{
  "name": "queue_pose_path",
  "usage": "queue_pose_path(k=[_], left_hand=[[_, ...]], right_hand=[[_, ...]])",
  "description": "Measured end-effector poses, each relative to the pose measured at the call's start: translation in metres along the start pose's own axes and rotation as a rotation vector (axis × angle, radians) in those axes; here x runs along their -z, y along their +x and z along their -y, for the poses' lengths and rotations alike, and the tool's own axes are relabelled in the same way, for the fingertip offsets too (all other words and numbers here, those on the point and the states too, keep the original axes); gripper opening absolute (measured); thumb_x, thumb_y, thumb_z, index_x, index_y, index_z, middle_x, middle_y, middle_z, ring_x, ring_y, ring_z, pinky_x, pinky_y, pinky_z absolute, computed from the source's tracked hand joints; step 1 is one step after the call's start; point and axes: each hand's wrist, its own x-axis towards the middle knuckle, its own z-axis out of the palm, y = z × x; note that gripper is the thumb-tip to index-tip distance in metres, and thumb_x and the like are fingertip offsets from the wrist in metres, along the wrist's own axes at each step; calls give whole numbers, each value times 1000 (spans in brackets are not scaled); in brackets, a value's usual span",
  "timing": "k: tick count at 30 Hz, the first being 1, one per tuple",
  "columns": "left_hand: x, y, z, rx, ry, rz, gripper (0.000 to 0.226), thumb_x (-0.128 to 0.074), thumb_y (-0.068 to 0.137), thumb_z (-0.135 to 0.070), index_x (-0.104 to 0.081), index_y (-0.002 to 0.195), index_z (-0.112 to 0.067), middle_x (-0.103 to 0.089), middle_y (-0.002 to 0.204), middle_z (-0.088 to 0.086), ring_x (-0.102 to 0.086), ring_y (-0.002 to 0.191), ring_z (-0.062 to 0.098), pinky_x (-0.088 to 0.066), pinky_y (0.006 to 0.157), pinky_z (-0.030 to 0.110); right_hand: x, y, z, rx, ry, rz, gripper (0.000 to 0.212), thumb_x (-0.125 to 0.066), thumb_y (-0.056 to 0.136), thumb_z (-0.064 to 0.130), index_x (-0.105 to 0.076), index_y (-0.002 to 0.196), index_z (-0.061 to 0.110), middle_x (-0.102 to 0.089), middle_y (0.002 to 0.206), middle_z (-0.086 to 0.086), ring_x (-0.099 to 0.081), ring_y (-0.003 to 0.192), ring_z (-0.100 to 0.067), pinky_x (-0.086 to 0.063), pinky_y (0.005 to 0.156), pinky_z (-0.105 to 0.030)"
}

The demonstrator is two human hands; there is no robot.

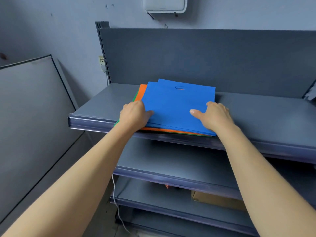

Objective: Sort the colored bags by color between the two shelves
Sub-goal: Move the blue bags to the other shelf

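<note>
Both left hand (135,114) and right hand (216,115) pinching blue bags (177,105), orange bag (143,93) beneath

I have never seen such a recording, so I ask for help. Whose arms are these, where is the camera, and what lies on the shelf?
No machine here: a person works with bare hands. The camera sits on the person's head and looks forward and down. On the top shelf lies a stack of bags: blue bags on top, an orange bag and a green bag showing beneath. The left hand and right hand grip the blue bags at their side edges, thumbs on top.
</note>
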Motion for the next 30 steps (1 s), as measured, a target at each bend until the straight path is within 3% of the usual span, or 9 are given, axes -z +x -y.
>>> queue_pose_path(k=[3, 7, 9, 12, 15, 19, 23, 27, 30], left_hand=[[-3, 10, 1, 42, 35, 82, 47, -53, 90, -47, -34, 64, -13, -46, 77, 6, -37, 92, 28, -33, 73, 33], [-1, 21, 1, 36, 62, 136, 50, -57, 86, -51, -34, 64, -13, -42, 71, 2, -36, 92, 28, -32, 73, 33], [-1, 29, 2, 29, 61, 148, 49, -62, 83, -52, -40, 69, -11, -51, 87, 7, -41, 98, 30, -36, 76, 34], [-5, 39, 4, 73, 14, 154, 60, -68, 76, -54, -52, 108, -6, -49, 121, 15, -43, 114, 34, -40, 90, 37], [-14, 44, 11, 102, -101, 142, 70, -69, 75, -54, -48, 124, -9, -45, 128, 14, -43, 119, 33, -38, 97, 40], [-25, 44, 17, -20, -115, 45, 51, -65, 82, -46, -53, 117, -10, -48, 123, 13, -43, 115, 34, -38, 95, 43], [-26, 41, 18, -132, -167, 14, 28, -61, 87, -33, -53, 102, -11, -57, 101, 13, -47, 106, 36, -42, 88, 42], [-25, 41, 15, -172, -56, 66, 34, -50, 95, -30, -51, 127, -22, -62, 110, 13, -41, 118, 35, -35, 94, 39], [-23, 43, 14, -125, -84, 125, 40, -49, 95, -30, -45, 135, -26, -58, 119, 13, -35, 125, 36, -31, 102, 42]], right_hand=[[-5, 4, 2, -42, -3, 31, 74, -50, 84, 65, -44, 131, 7, -45, 134, -16, -42, 123, -35, -39, 94, -41], [-16, 9, 4, -107, 1, 44, 84, -58, 77, 67, -39, 133, 6, -44, 135, -18, -41, 125, -33, -39, 95, -39], [-19, 11, 6, -128, -3, 29, 87, -59, 76, 66, -37, 134, 5, -44, 134, -19, -40, 125, -33, -39, 95, -39], [-24, 12, 11, -149, -6, 6, 88, -59, 77, 65, -35, 136, 5, -41, 136, -21, -38, 126, -35, -38, 98, -40], [-28, 12, 14, -167, 21, -33, 86, -60, 78, 63, -34, 137, 6, -41, 135, -21, -38, 126, -35, -37, 99, -40], [-32, 11, 15, -177, 44, -87, 82, -61, 78, 62, -38, 134, 7, -45, 131, -19, -41, 122, -35, -39, 96, -40], [-32, 9, 15, -178, 54, -99, 81, -61, 79, 61, -37, 136, 8, -44, 132, -18, -39, 124, -35, -38, 97, -40], [-31, 7, 16, -172, 65, -91, 81, -60, 81, 60, -36, 138, 8, -42, 135, -17, -37, 127, -34, -36, 99, -39], [-31, 5, 16, -172, 69, -89, 81, -59, 81, 60, -35, 139, 9, -42, 137, -16, -36, 128, -33, -36, 100, -39]])
